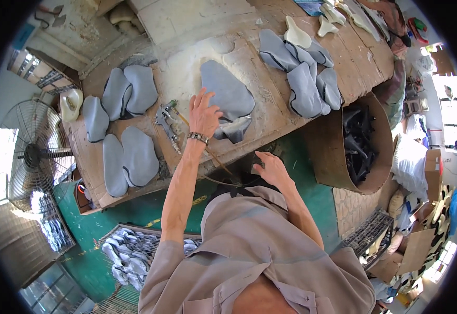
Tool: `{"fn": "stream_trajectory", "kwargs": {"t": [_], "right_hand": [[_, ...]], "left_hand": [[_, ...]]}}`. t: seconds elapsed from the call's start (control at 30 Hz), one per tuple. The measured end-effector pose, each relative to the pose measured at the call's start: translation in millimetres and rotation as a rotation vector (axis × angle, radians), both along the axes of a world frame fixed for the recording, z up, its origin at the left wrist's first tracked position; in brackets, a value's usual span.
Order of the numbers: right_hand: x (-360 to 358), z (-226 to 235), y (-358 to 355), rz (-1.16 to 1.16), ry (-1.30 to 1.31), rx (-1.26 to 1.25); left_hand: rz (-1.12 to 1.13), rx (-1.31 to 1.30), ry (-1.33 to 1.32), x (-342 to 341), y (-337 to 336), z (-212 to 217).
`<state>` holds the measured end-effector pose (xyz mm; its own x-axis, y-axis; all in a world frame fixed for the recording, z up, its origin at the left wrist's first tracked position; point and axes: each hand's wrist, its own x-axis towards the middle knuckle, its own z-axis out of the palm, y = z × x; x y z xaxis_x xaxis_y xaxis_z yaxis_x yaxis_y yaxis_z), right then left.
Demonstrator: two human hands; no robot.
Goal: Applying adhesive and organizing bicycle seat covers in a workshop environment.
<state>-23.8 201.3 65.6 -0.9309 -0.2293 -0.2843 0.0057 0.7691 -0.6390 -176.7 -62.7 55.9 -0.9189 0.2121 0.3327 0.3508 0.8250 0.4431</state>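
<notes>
Hands: my left hand (204, 112) spread, fingertips on one centre-frame grey pad (227, 94) | right hand (271, 166) open, empty | upper-right pad pile (304, 73) overlapping, uncountable.

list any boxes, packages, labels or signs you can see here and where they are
Round cardboard drum: right of the workbench, brown, open-topped, full of black parts.
Stacked cartons: far left behind the bench, brown and white, with printed labels too small to tell.
Open cardboard box: lower right on the floor, brown, flaps up.
Small brown carton: right edge, beside a white sack.
No screens or signs show.
</notes>
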Motion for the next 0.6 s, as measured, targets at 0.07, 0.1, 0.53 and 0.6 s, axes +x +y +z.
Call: {"fn": "stream_trajectory", "kwargs": {"t": [0.07,0.1,0.53,0.6], "right_hand": [[-3,2,7,-0.001,-0.003,-0.017],[-4,0,13,0.009,0.006,-0.023],[-48,17,12,0.207,0.133,-0.221],[-57,14,7,0.288,0.111,-0.265]], "left_hand": [[0.012,0.021,0.063,-8,1,6],[0.004,0.012,0.068,-14,6,15],[0.248,-0.213,0.286,-24,-57,260],[0.276,-0.047,0.067,8,-77,277]]}}
